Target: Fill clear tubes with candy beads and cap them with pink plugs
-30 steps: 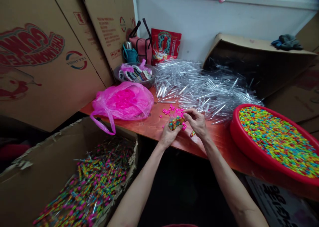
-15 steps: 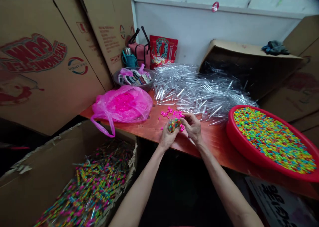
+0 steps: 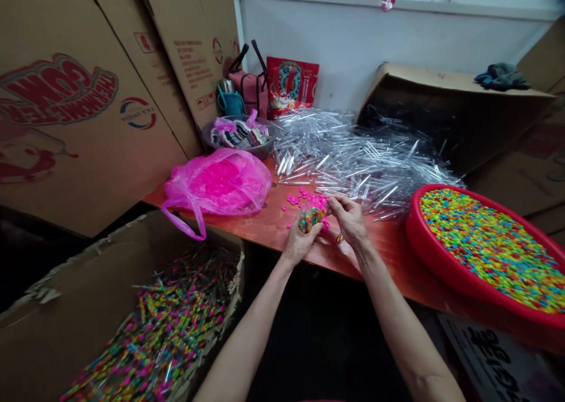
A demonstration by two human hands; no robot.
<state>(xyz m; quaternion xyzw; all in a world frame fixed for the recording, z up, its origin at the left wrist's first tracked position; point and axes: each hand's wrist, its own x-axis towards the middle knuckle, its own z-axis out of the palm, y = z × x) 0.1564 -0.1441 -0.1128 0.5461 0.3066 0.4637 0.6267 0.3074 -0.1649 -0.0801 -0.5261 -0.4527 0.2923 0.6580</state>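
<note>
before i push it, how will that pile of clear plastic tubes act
The clear plastic tubes look light and stiff, lying straight in a loose heap. Being round and unbound, they would probably roll and scatter across the orange table.

The left hand (image 3: 300, 241) cradles a cluster of multicoloured beads (image 3: 310, 218), and the right hand (image 3: 349, 218) pinches it from above. Loose pink beads (image 3: 300, 199) lie on the orange tabletop (image 3: 265, 231) just beside them. Clear plastic tubes (image 3: 348, 160) lie heaped behind, a red basin (image 3: 441, 261) of mixed beads sits to the right, and a pink plastic bag (image 3: 216, 184) lies to the left.
</note>
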